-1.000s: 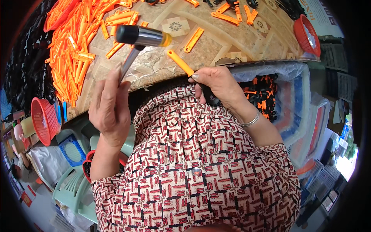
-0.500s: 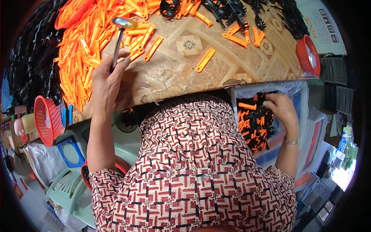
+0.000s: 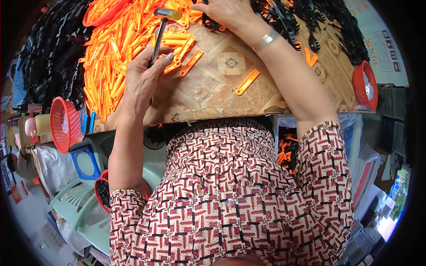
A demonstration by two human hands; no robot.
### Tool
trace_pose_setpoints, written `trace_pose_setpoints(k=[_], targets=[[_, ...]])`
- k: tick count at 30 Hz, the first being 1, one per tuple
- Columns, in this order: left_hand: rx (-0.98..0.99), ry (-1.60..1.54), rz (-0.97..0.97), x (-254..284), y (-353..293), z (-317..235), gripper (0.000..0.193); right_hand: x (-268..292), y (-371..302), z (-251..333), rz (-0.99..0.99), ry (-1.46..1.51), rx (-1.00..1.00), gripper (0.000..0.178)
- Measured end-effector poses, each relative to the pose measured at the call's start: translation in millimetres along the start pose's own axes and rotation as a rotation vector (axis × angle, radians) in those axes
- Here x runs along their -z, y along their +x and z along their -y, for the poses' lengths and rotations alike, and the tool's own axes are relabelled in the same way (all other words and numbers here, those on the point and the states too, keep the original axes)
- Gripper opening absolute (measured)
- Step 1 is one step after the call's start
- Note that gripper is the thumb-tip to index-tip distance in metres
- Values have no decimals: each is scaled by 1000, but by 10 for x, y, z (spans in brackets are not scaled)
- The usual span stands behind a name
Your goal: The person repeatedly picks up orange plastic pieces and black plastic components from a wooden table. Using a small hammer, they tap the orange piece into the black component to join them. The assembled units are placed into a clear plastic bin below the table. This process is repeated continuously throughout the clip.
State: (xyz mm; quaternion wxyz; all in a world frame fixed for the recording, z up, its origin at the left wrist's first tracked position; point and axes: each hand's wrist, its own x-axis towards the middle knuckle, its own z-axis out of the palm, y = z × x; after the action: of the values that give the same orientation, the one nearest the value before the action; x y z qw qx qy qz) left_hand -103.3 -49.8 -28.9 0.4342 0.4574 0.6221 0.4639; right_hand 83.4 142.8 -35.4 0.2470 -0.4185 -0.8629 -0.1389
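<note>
Orange handles point(image 3: 104, 77) lie in a thick heap at the upper left of the frame, with a few strays toward the middle of the patterned table point(image 3: 208, 99); one lone handle point(image 3: 247, 82) lies near the upper centre, apart from the others; black toothed parts point(image 3: 288, 26) are bunched at the upper right. Left of centre, the left hand point(image 3: 143, 77) is closed round the shaft of a small hammer point(image 3: 159, 39), its head over the heap's right side; the right hand point(image 3: 228, 14) is at the top edge, thumb pointing left, its other fingers partly out of sight, so I cannot tell whether they grip anything. At the right, partly behind the sleeve point(image 3: 326, 150), a plastic-lined tub point(image 3: 353, 133) holds orange and black pieces.

Picking out a part looks like the step in hand, with the hammer at the ready; the next move seems to call for a sure pinch on a single piece, drawn free of its neighbours, with the hammer head held clear.
</note>
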Motion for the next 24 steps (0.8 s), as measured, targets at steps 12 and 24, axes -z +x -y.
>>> trace_pose_setpoints(k=[12,24], targets=[[-325,778,-18,-281,-158,56,24,948,-397,-104,-52,1237,-528,14],[-111,418,28,-271,-95,-1,25,997,-1193,-811,-204,1744,-516,27]])
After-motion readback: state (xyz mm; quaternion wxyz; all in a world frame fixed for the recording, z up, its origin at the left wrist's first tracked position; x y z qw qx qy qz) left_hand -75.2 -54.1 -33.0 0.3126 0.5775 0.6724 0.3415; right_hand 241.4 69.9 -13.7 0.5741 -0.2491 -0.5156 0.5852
